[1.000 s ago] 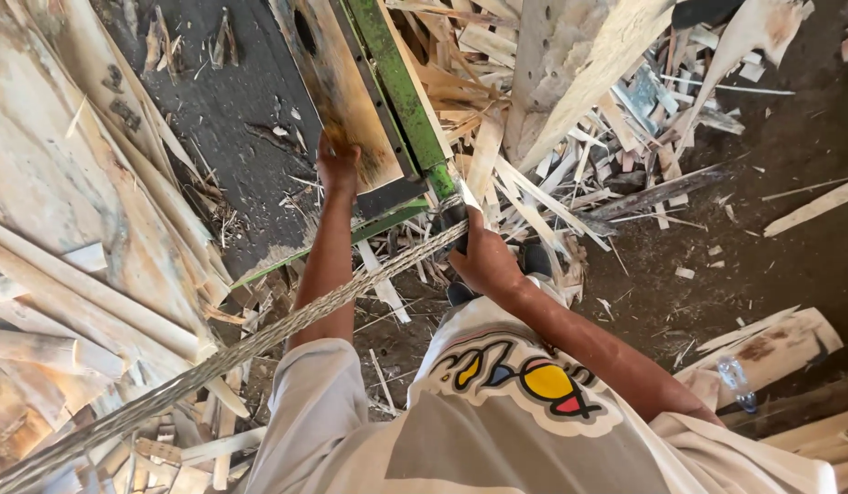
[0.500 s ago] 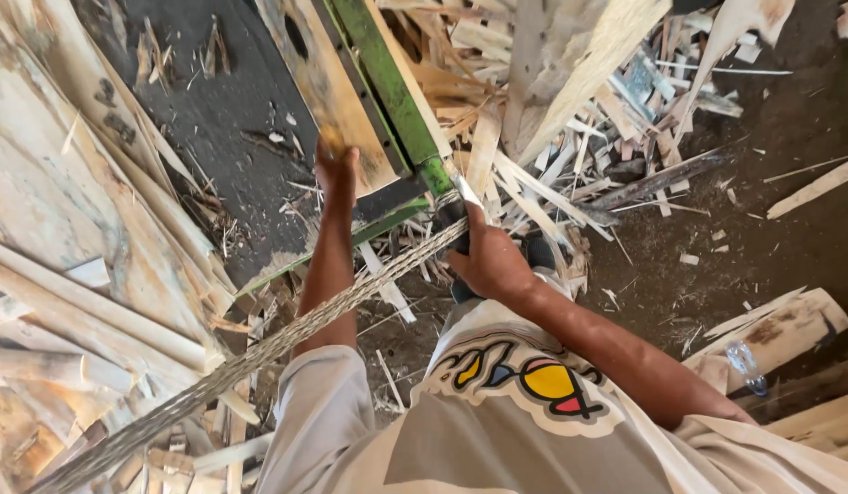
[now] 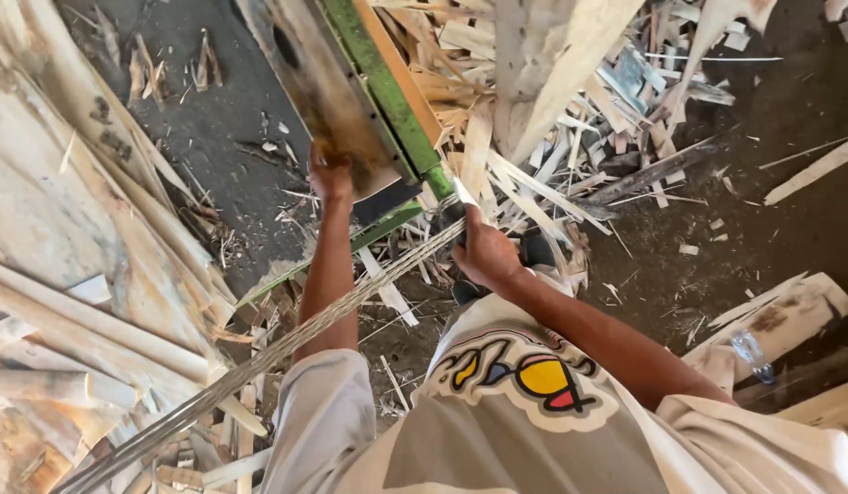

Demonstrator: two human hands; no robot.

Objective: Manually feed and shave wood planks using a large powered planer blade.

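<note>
My left hand (image 3: 330, 176) rests on the worn wooden top of a green-framed machine table (image 3: 387, 101), fingers curled at its near edge. My right hand (image 3: 479, 249) is closed around the near end of a long bundle of thin wooden strips (image 3: 259, 361). The bundle runs from the green frame's corner down to the lower left, passing across my left arm. My white shirt with a coloured print fills the bottom of the view.
Heaps of pale wood offcuts and slats (image 3: 534, 119) lie beyond the machine. Large veneer sheets and planks (image 3: 67, 238) are stacked at the left. Dark dirt floor with scattered splinters lies at the right, with a plastic bottle (image 3: 751, 355) beside a plank.
The view has shifted slightly. My left hand has slid a little nearer along the table's edge; my right hand keeps its grip on the strip bundle at the frame's corner.
</note>
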